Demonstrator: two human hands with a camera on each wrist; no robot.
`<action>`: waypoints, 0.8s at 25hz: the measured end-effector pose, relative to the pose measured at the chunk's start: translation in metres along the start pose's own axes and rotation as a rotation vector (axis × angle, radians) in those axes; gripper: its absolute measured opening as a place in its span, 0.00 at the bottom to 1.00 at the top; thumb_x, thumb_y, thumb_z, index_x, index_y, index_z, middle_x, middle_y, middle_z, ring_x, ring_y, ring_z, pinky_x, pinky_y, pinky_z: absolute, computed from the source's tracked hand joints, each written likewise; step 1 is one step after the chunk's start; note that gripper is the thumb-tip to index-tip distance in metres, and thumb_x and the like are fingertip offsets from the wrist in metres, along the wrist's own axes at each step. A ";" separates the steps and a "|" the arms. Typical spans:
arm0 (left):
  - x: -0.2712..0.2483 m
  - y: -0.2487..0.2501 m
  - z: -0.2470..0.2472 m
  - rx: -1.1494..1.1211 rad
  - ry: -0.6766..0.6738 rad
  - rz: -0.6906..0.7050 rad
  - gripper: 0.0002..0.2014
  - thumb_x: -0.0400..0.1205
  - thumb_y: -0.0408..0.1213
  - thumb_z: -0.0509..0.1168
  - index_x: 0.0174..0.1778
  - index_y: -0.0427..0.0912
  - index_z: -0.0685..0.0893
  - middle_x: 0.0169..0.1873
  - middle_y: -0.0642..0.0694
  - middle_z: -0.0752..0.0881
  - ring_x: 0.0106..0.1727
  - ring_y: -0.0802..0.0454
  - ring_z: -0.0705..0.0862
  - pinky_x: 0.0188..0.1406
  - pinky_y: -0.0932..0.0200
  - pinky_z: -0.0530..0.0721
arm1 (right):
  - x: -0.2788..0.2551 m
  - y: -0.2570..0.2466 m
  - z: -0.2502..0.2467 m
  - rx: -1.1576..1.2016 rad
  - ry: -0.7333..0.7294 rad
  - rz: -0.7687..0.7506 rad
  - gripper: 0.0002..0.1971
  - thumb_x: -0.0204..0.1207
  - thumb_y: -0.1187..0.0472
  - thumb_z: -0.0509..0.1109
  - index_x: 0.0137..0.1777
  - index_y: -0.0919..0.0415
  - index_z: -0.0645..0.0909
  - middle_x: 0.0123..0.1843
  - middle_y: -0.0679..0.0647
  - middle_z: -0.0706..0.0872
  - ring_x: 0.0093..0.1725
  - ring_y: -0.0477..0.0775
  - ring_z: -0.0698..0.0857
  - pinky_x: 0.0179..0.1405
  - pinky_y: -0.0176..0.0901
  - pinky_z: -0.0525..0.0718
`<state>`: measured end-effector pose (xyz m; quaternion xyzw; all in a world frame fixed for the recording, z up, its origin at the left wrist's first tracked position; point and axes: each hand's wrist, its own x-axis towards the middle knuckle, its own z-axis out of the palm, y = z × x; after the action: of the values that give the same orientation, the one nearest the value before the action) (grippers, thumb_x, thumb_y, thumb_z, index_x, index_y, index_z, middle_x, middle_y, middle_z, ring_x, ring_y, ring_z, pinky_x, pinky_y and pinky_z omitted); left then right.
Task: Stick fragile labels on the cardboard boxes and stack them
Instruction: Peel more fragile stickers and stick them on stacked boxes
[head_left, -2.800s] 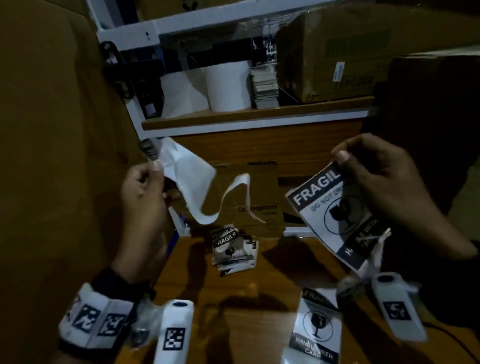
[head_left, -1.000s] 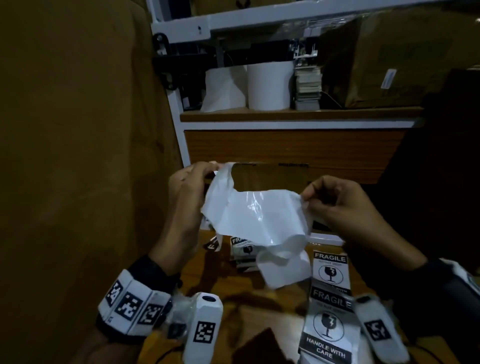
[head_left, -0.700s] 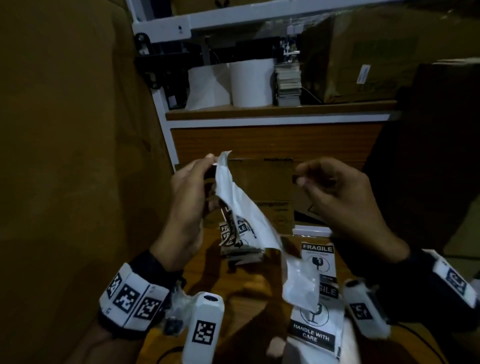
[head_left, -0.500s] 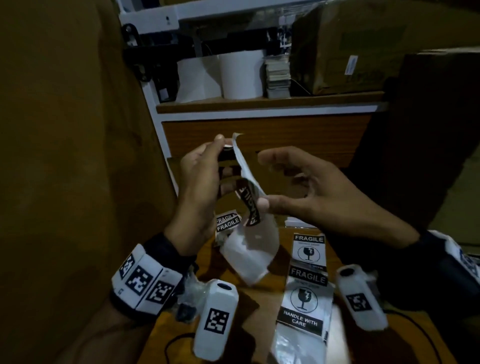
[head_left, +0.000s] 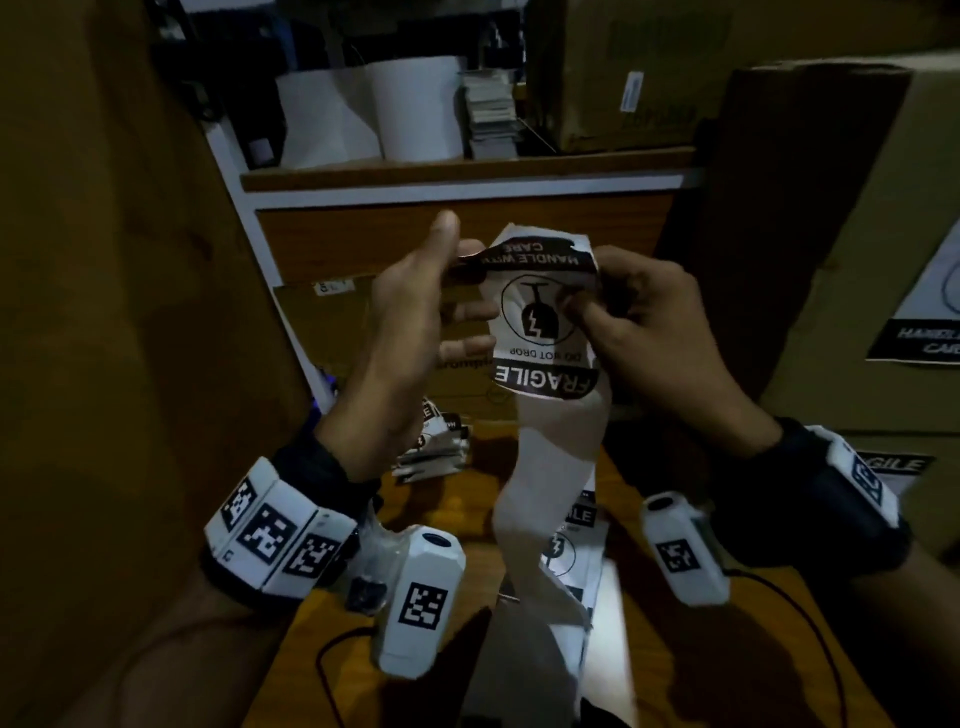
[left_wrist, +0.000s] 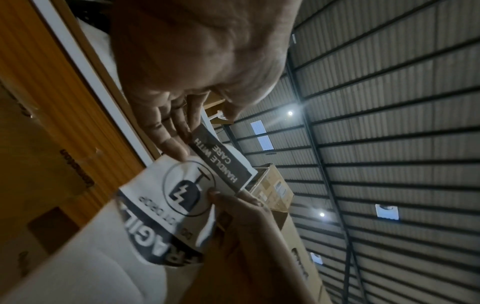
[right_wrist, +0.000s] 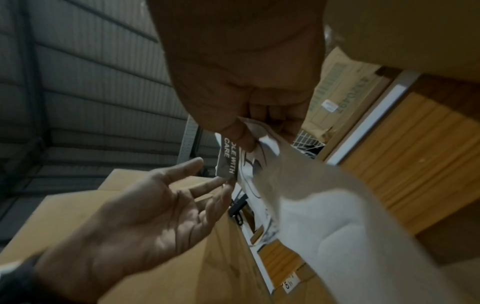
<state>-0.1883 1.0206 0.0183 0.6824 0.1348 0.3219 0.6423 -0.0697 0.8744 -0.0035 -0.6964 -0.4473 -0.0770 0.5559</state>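
A black-and-white fragile label (head_left: 545, 317) hangs upside down on a white backing strip (head_left: 545, 493) that trails down to the wooden table (head_left: 675, 649). My right hand (head_left: 628, 322) pinches the label's right edge between thumb and fingers (right_wrist: 241, 135). My left hand (head_left: 410, 312) is open, with straight fingertips (left_wrist: 171, 142) touching the label's dark top corner (right_wrist: 227, 164), which curls away from the backing. A tall cardboard box (head_left: 104, 312) stands at my left. Another cardboard box (head_left: 831, 234) at my right carries a stuck label (head_left: 924, 312).
More fragile labels (head_left: 571, 545) lie on the table under the strip, and a small pile (head_left: 436, 452) sits further back. A low cardboard box (head_left: 332, 332) stands behind the hands. The shelf (head_left: 467, 166) holds white rolls (head_left: 415, 109) and a carton (head_left: 623, 67).
The strip has turned so the printed label faces me. My right hand has gone from open to pinching its right edge. My left hand has let go and spread its fingers at the corner.
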 end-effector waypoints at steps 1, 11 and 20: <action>0.001 -0.002 -0.001 0.053 0.011 0.040 0.19 0.89 0.57 0.60 0.72 0.54 0.81 0.62 0.52 0.87 0.53 0.55 0.91 0.44 0.60 0.90 | -0.001 0.002 -0.003 0.028 0.016 0.029 0.13 0.85 0.70 0.68 0.61 0.54 0.87 0.54 0.43 0.91 0.56 0.39 0.90 0.52 0.42 0.91; 0.010 -0.044 -0.012 0.316 -0.263 -0.014 0.20 0.82 0.51 0.71 0.71 0.57 0.80 0.55 0.60 0.90 0.54 0.75 0.86 0.42 0.76 0.83 | 0.017 0.014 -0.019 0.391 0.124 0.309 0.12 0.84 0.69 0.71 0.64 0.57 0.84 0.51 0.45 0.95 0.50 0.48 0.95 0.37 0.38 0.91; 0.023 -0.041 -0.010 0.242 -0.172 0.111 0.08 0.82 0.39 0.74 0.57 0.46 0.90 0.49 0.51 0.93 0.51 0.59 0.91 0.47 0.71 0.86 | 0.024 0.018 -0.010 0.338 0.203 0.227 0.30 0.78 0.62 0.79 0.77 0.46 0.73 0.64 0.41 0.89 0.62 0.42 0.90 0.52 0.47 0.94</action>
<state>-0.1674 1.0485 -0.0156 0.7864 0.0794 0.2786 0.5456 -0.0387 0.8792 0.0016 -0.6279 -0.3140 -0.0076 0.7121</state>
